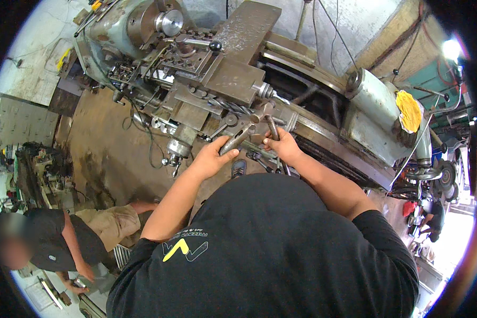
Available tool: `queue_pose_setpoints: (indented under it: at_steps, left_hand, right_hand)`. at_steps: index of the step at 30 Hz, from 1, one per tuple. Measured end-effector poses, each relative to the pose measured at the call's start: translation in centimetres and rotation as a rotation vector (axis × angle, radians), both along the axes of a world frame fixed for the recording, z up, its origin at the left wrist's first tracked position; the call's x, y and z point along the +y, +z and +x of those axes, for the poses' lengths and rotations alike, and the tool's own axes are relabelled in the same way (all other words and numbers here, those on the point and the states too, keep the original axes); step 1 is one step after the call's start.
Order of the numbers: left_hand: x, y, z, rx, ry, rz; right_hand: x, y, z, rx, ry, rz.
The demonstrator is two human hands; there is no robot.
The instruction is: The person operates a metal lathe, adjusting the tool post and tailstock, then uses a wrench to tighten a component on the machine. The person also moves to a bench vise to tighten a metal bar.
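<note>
We are observing the left hand (214, 157) gripping a slotted metal sleeve (237, 139), fingers (221, 142) wrapping round its lower end. The right hand (284, 146) is holding a hammer-like tool (273, 127), fingers curling round the handle, its head sitting near the sleeve's upper end. We are noting both at the near side of a lathe (233, 85), a spiral drill bit (233, 106) showing just beyond.
</note>
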State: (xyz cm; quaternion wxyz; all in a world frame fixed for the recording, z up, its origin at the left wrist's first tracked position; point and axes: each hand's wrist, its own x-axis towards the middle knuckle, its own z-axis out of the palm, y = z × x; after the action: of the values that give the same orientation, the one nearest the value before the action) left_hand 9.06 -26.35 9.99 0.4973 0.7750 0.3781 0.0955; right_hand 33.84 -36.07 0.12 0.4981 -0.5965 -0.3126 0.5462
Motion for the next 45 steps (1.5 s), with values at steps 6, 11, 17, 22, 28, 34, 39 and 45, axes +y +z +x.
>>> queue_pose_setpoints:
  at_steps: [6, 11, 17, 22, 28, 34, 39, 45]
  left_hand:
    - [1.3, 0.1, 0.5, 0.054, -0.076, -0.005]
    - [1.7, 0.1, 1.4, 0.084, -0.141, -0.051]
    - [1.7, -0.1, 1.6, 0.076, -0.062, 0.036]
    - [2.6, -0.4, 1.5, 0.037, -0.116, 0.049]
    - [2.6, -0.6, 1.9, 0.061, -0.144, 0.017]
    - [3.1, -0.8, 2.9, 0.234, -0.231, 0.1]
    - [3.0, -1.8, 3.8, 0.299, -0.264, 0.166]
    - [2.8, -2.4, 4.1, 0.343, -0.268, 0.239]
  right_hand:
    - [0.2, -0.6, 0.0, -0.015, -0.032, -0.028]
    - [0.6, -1.0, -0.2, 0.007, -0.016, -0.012]
    - [0.7, -0.9, -0.1, 0.009, -0.066, -0.018]
    - [0.6, -0.7, -0.2, 0.036, -0.085, -0.026]
    - [1.0, -1.0, -0.5, 0.064, -0.048, 0.008]
    - [2.0, -3.3, 0.1, -0.151, -0.015, -0.021]
    - [2.3, -4.0, 0.3, -0.368, 0.056, -0.056]
    - [-0.4, 1.0, 1.4, -0.599, 0.01, -0.184]
